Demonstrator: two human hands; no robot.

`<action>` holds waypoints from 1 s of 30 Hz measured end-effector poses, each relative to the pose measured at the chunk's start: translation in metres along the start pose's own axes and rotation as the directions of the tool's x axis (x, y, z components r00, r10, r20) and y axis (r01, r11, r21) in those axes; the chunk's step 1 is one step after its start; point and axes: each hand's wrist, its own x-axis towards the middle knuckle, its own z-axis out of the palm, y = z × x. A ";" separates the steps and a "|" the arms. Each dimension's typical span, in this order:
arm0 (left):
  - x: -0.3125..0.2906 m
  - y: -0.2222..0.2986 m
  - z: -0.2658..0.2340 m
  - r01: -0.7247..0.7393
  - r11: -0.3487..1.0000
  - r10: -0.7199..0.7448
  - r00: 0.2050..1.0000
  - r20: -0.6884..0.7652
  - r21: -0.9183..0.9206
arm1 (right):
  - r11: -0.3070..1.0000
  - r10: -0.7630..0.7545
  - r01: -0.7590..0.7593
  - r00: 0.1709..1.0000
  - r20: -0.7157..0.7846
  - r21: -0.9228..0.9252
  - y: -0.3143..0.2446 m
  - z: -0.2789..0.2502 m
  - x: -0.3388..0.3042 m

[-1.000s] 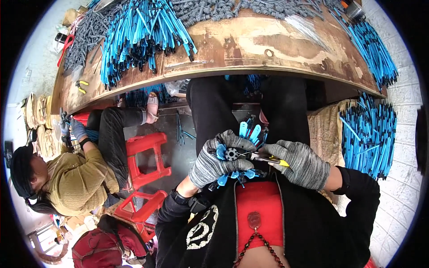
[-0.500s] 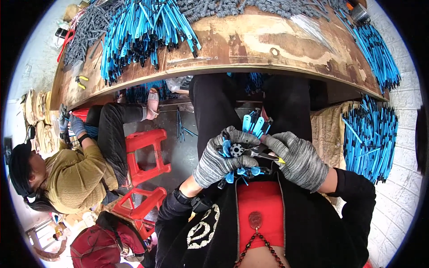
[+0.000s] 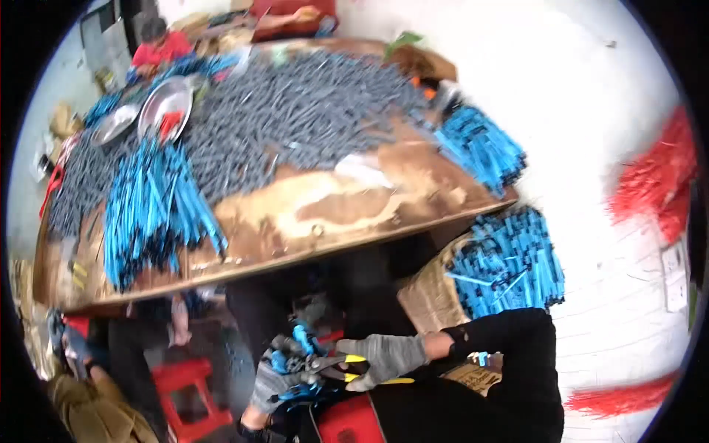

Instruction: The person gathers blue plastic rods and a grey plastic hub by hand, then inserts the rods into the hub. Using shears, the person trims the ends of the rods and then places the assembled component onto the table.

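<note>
Both my hands wear grey knitted gloves and are low in the head view, in front of my body. My left hand [image 3: 275,378] is closed around a small bundle of blue strips with black ends [image 3: 304,337], some poking out above and below the fingers. My right hand [image 3: 391,357] grips a pair of pliers with yellow-edged handles [image 3: 356,359]. Their dark jaws reach to the bundle beside my left fingers. Blur hides whether the jaws touch a strip.
Ahead stands a wooden table [image 3: 354,196] bearing a heap of grey plastic parts [image 3: 295,111], a blue strip pile [image 3: 155,214] and metal bowls [image 3: 166,107]. A sack of blue strips [image 3: 506,266] stands right. Co-workers sit at left [image 3: 96,406] and far left [image 3: 159,48]; a red stool [image 3: 188,399] is nearby.
The view has swung up and right, bringing the far side of the table and the right wall into sight. The yellow-edged handles of the pliers now show more in my right hand.
</note>
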 end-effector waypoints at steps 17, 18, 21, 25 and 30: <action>0.030 -0.008 -0.001 -0.285 0.958 0.285 0.959 -0.009 -0.029 | 0.900 -0.084 0.008 0.985 -0.154 -0.436 -0.004 -0.018 0.003; 0.026 -0.005 0.006 -0.374 0.926 0.375 0.927 -0.008 0.051 | 0.763 -0.143 -0.005 0.974 -0.176 -0.647 -0.007 -0.023 0.007; 0.024 -0.005 -0.008 -0.330 0.917 0.308 0.943 0.127 0.222 | 0.893 -0.016 -0.016 0.998 -0.066 -0.451 -0.002 -0.023 0.001; 0.027 -0.011 -0.018 -0.185 0.981 0.165 0.954 0.252 0.057 | 0.867 0.146 -0.260 0.948 0.283 0.425 0.010 -0.004 0.001; 0.029 -0.014 -0.017 -0.250 0.968 0.251 0.964 0.090 -0.020 | 0.902 -0.033 -0.059 0.978 -0.206 -0.427 0.011 0.000 0.006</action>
